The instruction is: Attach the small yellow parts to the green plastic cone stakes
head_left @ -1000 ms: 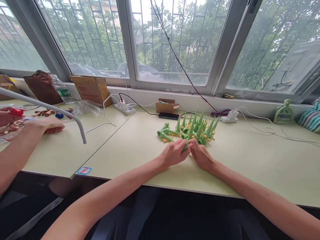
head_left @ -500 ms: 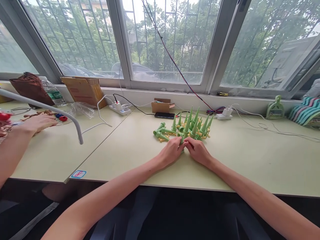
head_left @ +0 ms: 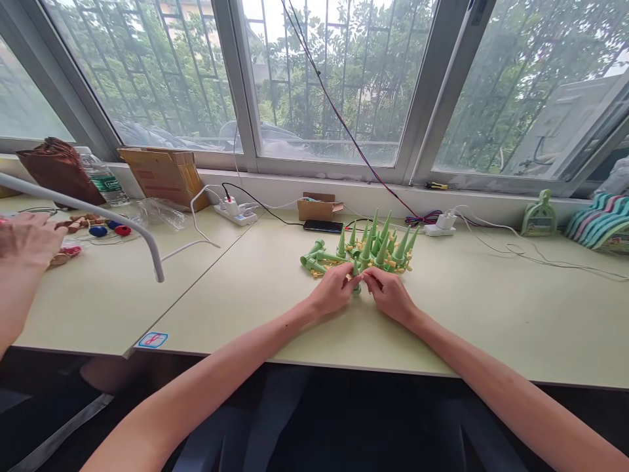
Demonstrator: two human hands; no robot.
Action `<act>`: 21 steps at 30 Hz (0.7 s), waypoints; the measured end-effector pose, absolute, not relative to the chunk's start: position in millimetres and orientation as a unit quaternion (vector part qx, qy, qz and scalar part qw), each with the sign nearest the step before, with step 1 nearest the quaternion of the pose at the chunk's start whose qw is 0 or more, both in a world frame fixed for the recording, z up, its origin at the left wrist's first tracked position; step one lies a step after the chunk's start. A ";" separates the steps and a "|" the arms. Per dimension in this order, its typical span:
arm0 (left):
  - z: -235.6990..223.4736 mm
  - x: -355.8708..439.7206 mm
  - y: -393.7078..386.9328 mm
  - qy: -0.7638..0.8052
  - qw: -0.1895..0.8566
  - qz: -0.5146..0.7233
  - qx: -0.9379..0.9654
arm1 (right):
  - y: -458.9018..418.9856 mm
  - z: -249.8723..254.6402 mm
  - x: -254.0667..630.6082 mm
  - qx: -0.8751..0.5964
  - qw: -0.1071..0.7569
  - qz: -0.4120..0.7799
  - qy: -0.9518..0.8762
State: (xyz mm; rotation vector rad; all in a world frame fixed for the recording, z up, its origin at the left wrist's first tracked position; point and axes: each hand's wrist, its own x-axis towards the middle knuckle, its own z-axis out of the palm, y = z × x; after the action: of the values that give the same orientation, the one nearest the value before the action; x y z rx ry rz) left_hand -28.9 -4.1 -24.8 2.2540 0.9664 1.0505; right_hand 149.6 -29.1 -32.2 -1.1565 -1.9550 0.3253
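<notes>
My left hand (head_left: pixel 333 290) is closed round a green cone-shaped plant watering spike (head_left: pixel 356 267), which stands point up just above or on the table. Close against its right side is my right hand (head_left: pixel 392 296), with thumb and fingers pinched together; whatever they grip is too small to make out. Right behind both hands stands a cluster of similar green spikes (head_left: pixel 374 239) with small yellow valves. Several more spikes (head_left: pixel 319 259) lie on their sides to the left of the cluster.
A black phone (head_left: pixel 323 225) and a small open cardboard box (head_left: pixel 319 207) are behind the spikes. Power strips (head_left: pixel 236 212) with cables line the sill. At left, a co-worker's hand (head_left: pixel 29 239) is over beads, beyond a white curved bar (head_left: pixel 108 216). Plastic hangers (head_left: pixel 597 223) stand far right.
More of the spike in my left hand now shows, its point upright between my hands. My hands have shifted only slightly. The co-worker's hand has moved left.
</notes>
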 end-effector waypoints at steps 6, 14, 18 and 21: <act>-6.2 -44.9 9.5 0.397 0.280 0.470 0.737 | -29.1 -31.5 147.9 -0.451 0.423 0.134 -0.775; -7.8 -42.5 7.0 0.403 0.402 0.442 0.694 | -27.2 -35.9 146.2 -0.418 0.426 0.148 -0.789; -9.8 -36.6 2.0 0.387 0.433 0.418 0.698 | -27.7 -35.3 145.7 -0.421 0.424 0.169 -0.784; -10.2 -35.9 2.5 0.384 0.439 0.415 0.698 | -28.5 -35.1 145.7 -0.421 0.428 0.176 -0.780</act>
State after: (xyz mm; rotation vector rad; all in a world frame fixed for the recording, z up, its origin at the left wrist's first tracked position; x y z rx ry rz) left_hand -35.9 2.5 -10.2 1.7334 0.9544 1.0317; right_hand 145.7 -28.5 -35.1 -1.0505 -1.9486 0.4383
